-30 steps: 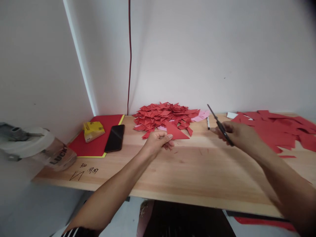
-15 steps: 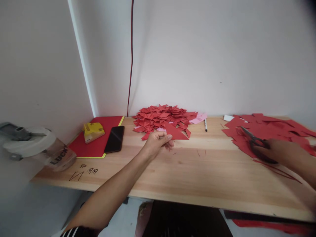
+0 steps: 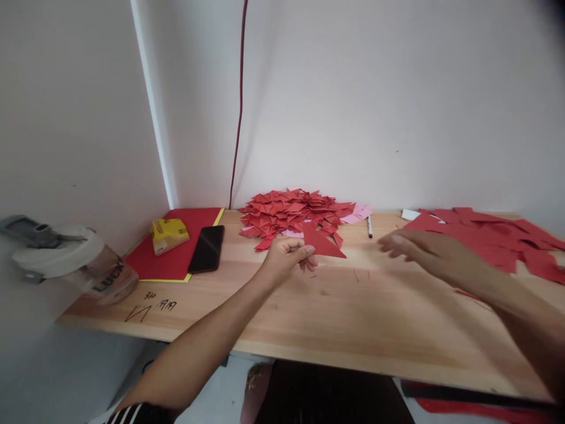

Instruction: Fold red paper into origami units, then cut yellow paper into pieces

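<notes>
Pinched between the thumb and fingers of my left hand (image 3: 295,254) is a red paper triangle (image 3: 323,241), held in front of a heap of folded red paper pieces (image 3: 289,209). My right hand (image 3: 417,250), slightly blurred, is in the air over the table right of the triangle, fingers apart and holding nothing. Behind and right of that hand lies a spread of flat red paper sheets (image 3: 479,235). The scissors do not show; my right hand and arm cover part of that area.
A pen (image 3: 369,227) and pink paper (image 3: 359,213) lie near the wall. Further left are a black phone (image 3: 206,249), a yellow packet (image 3: 170,235) on a red sheet (image 3: 163,268), and a lidded bottle (image 3: 103,277). The wooden table (image 3: 309,318) has its front edge near my body.
My right hand has let go of the scissors and moved left, away from the red sheets. My left hand keeps the triangle, which has turned a little. The view has shifted slightly.
</notes>
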Motion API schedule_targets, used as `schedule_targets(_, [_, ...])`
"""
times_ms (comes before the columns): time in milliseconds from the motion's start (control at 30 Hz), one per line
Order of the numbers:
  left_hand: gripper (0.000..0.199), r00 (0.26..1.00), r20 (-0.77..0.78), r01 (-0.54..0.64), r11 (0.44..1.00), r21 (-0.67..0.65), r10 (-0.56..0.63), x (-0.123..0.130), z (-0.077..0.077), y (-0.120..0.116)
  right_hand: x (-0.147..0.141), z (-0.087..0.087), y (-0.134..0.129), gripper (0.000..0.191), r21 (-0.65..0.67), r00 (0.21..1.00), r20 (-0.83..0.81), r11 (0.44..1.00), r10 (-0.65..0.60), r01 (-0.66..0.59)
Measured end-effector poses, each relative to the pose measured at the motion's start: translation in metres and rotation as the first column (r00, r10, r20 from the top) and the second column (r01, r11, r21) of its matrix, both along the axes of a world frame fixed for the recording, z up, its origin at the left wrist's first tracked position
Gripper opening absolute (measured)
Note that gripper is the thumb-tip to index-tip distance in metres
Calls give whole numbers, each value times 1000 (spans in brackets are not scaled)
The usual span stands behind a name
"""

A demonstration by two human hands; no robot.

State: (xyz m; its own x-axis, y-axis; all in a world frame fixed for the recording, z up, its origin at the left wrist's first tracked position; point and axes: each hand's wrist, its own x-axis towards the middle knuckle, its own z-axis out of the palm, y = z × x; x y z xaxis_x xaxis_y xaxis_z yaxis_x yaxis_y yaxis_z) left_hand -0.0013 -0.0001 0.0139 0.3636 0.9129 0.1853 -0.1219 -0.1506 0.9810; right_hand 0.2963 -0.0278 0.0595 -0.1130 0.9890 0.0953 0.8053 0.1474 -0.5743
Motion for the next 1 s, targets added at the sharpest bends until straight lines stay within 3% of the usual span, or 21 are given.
schedule_targets(100, [39, 1000, -15, 2, 1000, -12, -2, 0, -4, 2, -63, 5, 3, 49, -81, 957, -173, 965, 232, -249])
schedule_targets(233, [40, 1000, -17, 25, 999, -29, -25, -1, -6, 3, -101, -11, 20, 45, -84, 901, -321, 939, 291, -333])
schedule_targets(467, [41, 995, -21, 90, 985, -145, -94, 3, -13, 2, -102, -45, 31, 44, 63, 890, -315, 943, 330, -327])
schedule_targets(667, [43, 998, -34, 55, 985, -164, -61, 8, -21, 3, -101, -55, 32, 44, 51, 892, -318, 945, 322, -323])
schedule_targets(733, [43, 998, -43, 27, 987, -158, -34, 7, -22, 4, -100, -56, 33, 46, 26, 868, -374, 940, 326, -341])
schedule_targets(900, [44, 997, -78, 3, 992, -128, -13, 7, -20, 5, -99, -58, 36, 55, -200, 787, -571, 889, 235, -411])
schedule_targets(1000, [43, 998, -64, 12, 984, -177, -23, 7, -18, 4, -99, -58, 37, 52, -202, 775, -605, 906, 183, -371])
